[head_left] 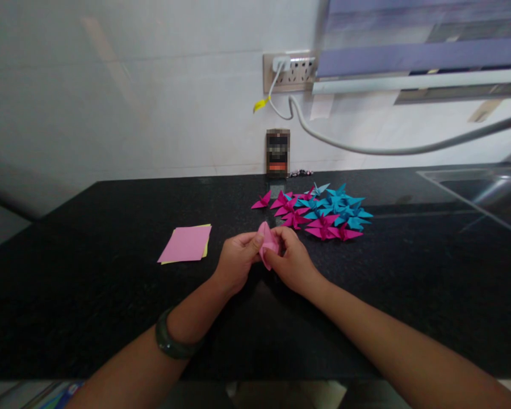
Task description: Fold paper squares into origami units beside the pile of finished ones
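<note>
Between both hands is a partly folded pink origami paper (269,243), its pointed end up. My left hand (238,255) pinches its left side, thumb on the front. My right hand (293,255) grips the right side with the thumb low on the fold; some fingertips are hidden behind the paper. Left of the hands lies a small stack of square pink paper (186,244) with a yellow sheet (205,250) showing beneath. Behind and right of the hands sit folded paper cranes, several magenta (296,218) and several blue (344,205), with one pale blue crane (320,190) at the back.
A phone (278,153) with a blurred screen leans on the wall behind the black countertop (111,295). Beside it lies a beaded string (301,172). A white cable (349,145) runs from the wall socket (289,71) to the right. A metal sink (489,193) is at the far right.
</note>
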The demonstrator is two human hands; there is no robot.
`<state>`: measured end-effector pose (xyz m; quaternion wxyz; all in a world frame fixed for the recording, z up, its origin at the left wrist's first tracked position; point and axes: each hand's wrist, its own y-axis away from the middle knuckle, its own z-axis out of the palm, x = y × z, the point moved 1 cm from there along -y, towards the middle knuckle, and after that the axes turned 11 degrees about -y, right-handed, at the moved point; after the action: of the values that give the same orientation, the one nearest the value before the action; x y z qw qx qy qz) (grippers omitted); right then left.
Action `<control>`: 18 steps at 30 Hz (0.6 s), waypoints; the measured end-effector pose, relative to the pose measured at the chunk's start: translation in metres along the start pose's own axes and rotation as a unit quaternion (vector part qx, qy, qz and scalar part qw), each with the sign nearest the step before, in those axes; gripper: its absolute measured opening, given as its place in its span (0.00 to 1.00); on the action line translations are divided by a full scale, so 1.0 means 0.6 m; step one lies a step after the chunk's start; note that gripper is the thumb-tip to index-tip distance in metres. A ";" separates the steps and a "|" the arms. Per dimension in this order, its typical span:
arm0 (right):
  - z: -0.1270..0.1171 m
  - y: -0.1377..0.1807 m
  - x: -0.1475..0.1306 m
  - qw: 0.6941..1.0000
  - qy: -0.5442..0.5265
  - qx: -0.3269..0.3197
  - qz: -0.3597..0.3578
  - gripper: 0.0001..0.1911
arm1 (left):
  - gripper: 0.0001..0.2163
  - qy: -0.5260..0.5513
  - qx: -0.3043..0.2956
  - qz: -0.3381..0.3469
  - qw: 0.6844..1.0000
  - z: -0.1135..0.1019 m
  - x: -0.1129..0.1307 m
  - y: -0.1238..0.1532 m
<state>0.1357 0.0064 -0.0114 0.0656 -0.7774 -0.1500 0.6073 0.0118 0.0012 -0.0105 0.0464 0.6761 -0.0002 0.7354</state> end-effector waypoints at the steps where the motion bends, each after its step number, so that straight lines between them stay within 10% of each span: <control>1: 0.001 0.002 -0.001 1.000 -0.002 -0.007 0.000 0.13 | 0.15 -0.007 0.007 0.006 1.000 -0.001 0.000 -0.001; 8: 0.002 0.012 -0.008 0.999 -0.010 -0.048 0.015 0.26 | 0.17 -0.061 0.069 0.009 0.996 -0.008 0.001 -0.005; 18: -0.014 -0.011 0.010 0.996 -0.076 -0.010 0.040 0.08 | 0.18 -0.066 -0.025 -0.034 0.997 -0.001 -0.003 -0.002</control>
<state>0.1441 0.0151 -0.0132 0.0220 -0.7347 -0.1294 0.6655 0.0113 0.0024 -0.0124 0.0881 0.7212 0.0015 0.6871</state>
